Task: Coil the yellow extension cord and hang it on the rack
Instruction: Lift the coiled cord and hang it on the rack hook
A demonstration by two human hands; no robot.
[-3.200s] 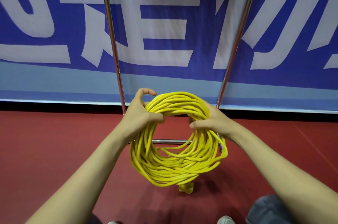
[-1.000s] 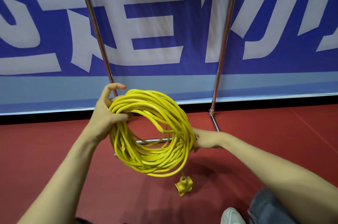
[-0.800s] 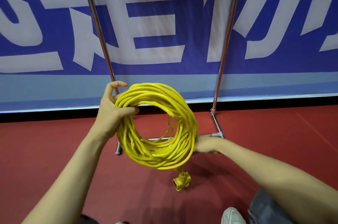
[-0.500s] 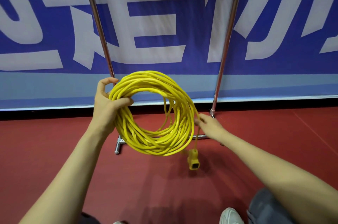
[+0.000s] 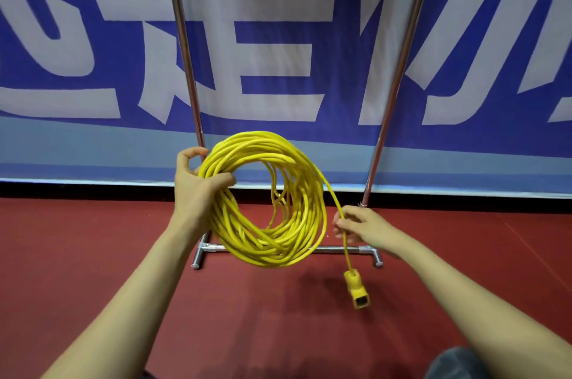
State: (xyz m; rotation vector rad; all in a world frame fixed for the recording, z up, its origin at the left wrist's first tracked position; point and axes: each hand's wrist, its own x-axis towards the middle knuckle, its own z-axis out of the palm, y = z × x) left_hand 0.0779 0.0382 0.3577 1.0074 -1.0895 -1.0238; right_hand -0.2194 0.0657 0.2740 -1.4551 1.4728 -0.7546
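Observation:
The yellow extension cord [image 5: 297, 233] is wound into a thick round coil held upright in front of me. My left hand [image 5: 195, 189] grips the coil's upper left side, thumb across the strands. My right hand [image 5: 362, 227] pinches a single loose strand to the right of the coil. Below that hand the yellow socket end [image 5: 357, 289] dangles above the floor. The metal rack [image 5: 185, 47] stands just behind the coil, with two chrome uprights and a low crossbar; its top is out of view.
A blue and white banner [image 5: 278, 75] covers the wall behind the rack. The floor [image 5: 77, 254] is dark red. The rack's base feet [image 5: 198, 258] rest on it below the coil. My knee in grey cloth [image 5: 455, 363] shows at the bottom right.
My right hand left the coil's right side, caught the loose end and pulled it out to the right. The socket end now hangs further right. My left hand kept its grip.

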